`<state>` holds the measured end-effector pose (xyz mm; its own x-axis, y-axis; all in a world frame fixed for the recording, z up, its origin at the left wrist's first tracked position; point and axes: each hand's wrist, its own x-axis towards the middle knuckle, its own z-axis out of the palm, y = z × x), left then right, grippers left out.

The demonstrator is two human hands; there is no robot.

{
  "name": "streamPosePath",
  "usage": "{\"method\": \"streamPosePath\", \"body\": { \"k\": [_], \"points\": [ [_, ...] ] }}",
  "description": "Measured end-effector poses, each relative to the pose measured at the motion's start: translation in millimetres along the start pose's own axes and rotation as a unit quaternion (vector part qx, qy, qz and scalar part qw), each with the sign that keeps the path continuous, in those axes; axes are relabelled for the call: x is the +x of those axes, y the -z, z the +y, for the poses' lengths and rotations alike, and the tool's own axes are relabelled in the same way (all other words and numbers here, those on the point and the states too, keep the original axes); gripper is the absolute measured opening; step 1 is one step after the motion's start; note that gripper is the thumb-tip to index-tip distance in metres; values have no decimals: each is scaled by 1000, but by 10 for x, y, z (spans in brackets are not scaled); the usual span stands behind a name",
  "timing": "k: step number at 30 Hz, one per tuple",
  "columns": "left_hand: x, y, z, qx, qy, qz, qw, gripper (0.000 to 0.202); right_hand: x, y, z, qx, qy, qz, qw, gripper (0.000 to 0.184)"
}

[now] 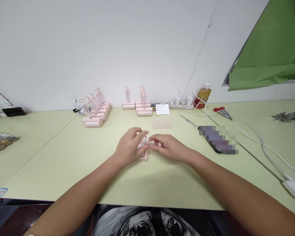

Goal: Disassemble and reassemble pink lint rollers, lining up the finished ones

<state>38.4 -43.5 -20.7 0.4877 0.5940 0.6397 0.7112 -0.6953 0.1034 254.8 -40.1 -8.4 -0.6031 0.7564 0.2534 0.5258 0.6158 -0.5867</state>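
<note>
At the middle of the table, a pale pink roller piece point(144, 158) lies partly beneath my hands. It looks like the heads of the standing lint rollers. My left hand point(130, 146) arches over it from the left, its index finger and thumb apart. From the right, my right hand point(170, 147) pinches a small pale pink and clear piece point(159, 144), seemingly a roller handle, pointed toward the left hand. Motion blur and the fingers hide where the pieces meet. Just beyond my hands is a pale pink translucent box point(161, 123).
Several pink lint rollers point(92, 122) with upright clear handles stand at the back left, more point(144, 111) at back centre. Toward the right are a power strip point(180, 106), a drink bottle point(203, 95), a thin pointed tool point(188, 120), red-handled pliers point(223, 113), a phone point(217, 139) and loose white cables.
</note>
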Motion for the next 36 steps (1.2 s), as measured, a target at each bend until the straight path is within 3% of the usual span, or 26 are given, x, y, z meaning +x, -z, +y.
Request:
{"method": "streamPosePath", "body": {
  "k": [2, 5, 9, 12, 15, 17, 19, 22, 24, 28, 31, 36],
  "points": [
    [10, -7, -38, -15, 104, 13, 994, 46, 22, 39, 110, -6, -32, 27, 999, 24],
    [1, -39, -33, -56, 238, -80, 966, 53, 65, 44, 330, 10, -93, 71, 993, 21],
    [-29, -125, 111, -68, 250, -162, 952, 75, 110, -36, 558, 82, -154, 103, 979, 15],
    [-36, -188, 161, -58, 259, -214, 940, 88, 118, -88, 606, 137, -148, 96, 975, 16],
    [-33, -217, 62, -80, 289, -253, 920, 95, 105, -104, 580, 157, -124, 93, 975, 16],
    [-27, -217, -53, -138, 318, -241, 907, 90, 92, -103, 546, 162, -110, 84, 977, 15],
    [-12, -204, -165, -237, 357, -201, 881, 73, 79, -96, 510, 169, -104, 69, 978, 15],
    [31, -169, -277, -416, 404, -125, 805, 54, 65, -80, 456, 178, -98, 46, 978, 15],
    [61, -143, -310, -520, 399, -89, 750, 49, 59, -66, 420, 176, -78, 40, 981, 14],
    [81, -107, -309, -633, 382, -57, 671, 40, 47, -53, 341, 139, -24, 37, 989, 22],
    [72, -102, -287, -658, 379, -46, 649, 38, 37, -59, 273, 111, -14, 40, 993, 24],
    [67, -111, -268, -646, 371, -26, 667, 38, 23, -65, 202, 99, -18, 47, 994, 16]
  ]
}}
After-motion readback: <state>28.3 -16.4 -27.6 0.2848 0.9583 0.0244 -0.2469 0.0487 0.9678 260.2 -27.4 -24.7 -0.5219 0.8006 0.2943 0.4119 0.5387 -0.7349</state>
